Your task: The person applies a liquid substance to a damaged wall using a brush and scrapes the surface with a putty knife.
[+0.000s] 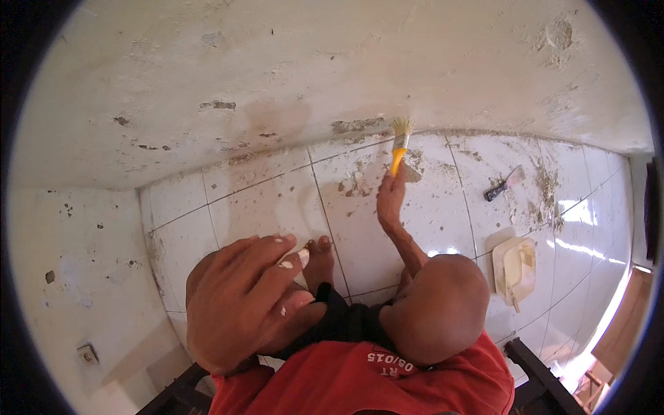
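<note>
My right hand [393,200] is closed round the yellow handle of a paintbrush [398,153], arm stretched forward. The pale bristles point away from me and meet the foot of the wall [415,62], just right of a bare, crumbled patch [357,125]. Close to the camera, my left hand [242,297] is raised over my left leg, its fingers extended and slightly bent. Whitish smears mark its fingertips, and no tool shows in it. What lies under its palm is hidden.
A putty knife [504,183] with a black handle lies on the white tiles [377,256] to the right. Nearer stands a cream plastic tub [496,273] with a stick-like handle over its edge. Crumbled debris [546,190] litters the floor along the wall. A wall socket [88,354] is at left.
</note>
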A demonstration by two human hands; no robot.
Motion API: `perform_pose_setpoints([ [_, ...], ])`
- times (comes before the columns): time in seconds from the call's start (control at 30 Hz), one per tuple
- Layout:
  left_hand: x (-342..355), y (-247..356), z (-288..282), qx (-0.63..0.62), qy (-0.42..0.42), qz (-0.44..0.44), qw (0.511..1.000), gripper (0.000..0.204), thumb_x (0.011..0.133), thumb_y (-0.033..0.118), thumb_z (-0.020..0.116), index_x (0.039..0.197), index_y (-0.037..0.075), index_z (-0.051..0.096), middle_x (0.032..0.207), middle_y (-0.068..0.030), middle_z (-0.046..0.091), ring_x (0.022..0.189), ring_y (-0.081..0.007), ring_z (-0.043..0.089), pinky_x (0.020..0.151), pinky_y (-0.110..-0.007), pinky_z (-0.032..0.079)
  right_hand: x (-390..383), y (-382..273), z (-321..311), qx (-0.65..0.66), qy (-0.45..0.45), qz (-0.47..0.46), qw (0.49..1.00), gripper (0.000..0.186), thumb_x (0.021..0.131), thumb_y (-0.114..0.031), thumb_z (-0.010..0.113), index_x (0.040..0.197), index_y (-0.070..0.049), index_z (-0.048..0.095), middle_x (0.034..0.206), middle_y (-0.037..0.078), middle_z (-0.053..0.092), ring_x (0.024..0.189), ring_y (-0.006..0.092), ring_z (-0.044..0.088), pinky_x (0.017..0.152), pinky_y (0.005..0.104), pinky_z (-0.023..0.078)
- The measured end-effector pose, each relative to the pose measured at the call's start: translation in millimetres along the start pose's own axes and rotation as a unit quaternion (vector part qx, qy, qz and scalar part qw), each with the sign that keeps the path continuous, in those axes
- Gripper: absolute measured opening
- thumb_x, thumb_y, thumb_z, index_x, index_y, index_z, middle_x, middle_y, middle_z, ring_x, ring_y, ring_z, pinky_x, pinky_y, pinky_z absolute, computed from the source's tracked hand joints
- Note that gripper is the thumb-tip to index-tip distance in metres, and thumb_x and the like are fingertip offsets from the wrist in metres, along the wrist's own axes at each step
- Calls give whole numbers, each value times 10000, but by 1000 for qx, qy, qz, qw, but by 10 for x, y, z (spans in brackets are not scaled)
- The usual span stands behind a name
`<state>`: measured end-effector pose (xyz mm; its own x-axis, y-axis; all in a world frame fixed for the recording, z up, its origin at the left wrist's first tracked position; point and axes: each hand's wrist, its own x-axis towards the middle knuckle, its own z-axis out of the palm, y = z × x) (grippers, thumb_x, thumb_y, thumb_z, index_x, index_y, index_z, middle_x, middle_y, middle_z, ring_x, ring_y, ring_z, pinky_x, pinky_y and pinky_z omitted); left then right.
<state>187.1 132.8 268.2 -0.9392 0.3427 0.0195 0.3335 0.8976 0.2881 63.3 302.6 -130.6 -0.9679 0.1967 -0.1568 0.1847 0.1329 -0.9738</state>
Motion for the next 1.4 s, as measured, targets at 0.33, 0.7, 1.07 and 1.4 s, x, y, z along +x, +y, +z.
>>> perform_pose_setpoints([
  [0.33, 73, -67, -13, -41, -21, 37, 998, 390, 834, 337, 704, 1021, 3, 634, 1191, -179, 657, 1061, -396, 635, 884, -457, 524, -84, -378, 255, -9, -213, -161, 964, 483, 996, -219, 496, 1454, -69, 469, 761, 111, 583, 712, 161, 539, 681, 333, 472],
  [0.7, 137, -109, 66, -113, -59, -4, 992, 325, 933, 192, 565, 1139, -57, 595, 1247, -285, 605, 1135, -428, 607, 949, -513, 485, -1104, -1341, -3707, -488, 109, -28, 866, 331, 884, -98, 636, 1213, -108, 678, 999, 114, 654, 853, 305, 663, 809, 408, 518],
  [1.07, 482, 787, 665, -213, 184, 280, 918, 500, 963, 378, 562, 1237, -37, 605, 1303, -266, 561, 1007, -357, 624, 829, -428, 521, -1244, -351, -4541, -641, 61, 97, 759, 272, 861, -71, 587, 1055, -170, 751, 946, 67, 676, 873, 280, 673, 762, 432, 520],
  [1.4, 653, 1026, 667, -196, 14, 300, 933, 432, 908, 303, 614, 1194, -23, 615, 1277, -242, 586, 1036, -367, 619, 854, -433, 516, -1540, -680, -4709, -573, 90, 191, 792, 267, 906, -150, 592, 1126, -153, 743, 969, 88, 713, 881, 273, 684, 760, 415, 524],
])
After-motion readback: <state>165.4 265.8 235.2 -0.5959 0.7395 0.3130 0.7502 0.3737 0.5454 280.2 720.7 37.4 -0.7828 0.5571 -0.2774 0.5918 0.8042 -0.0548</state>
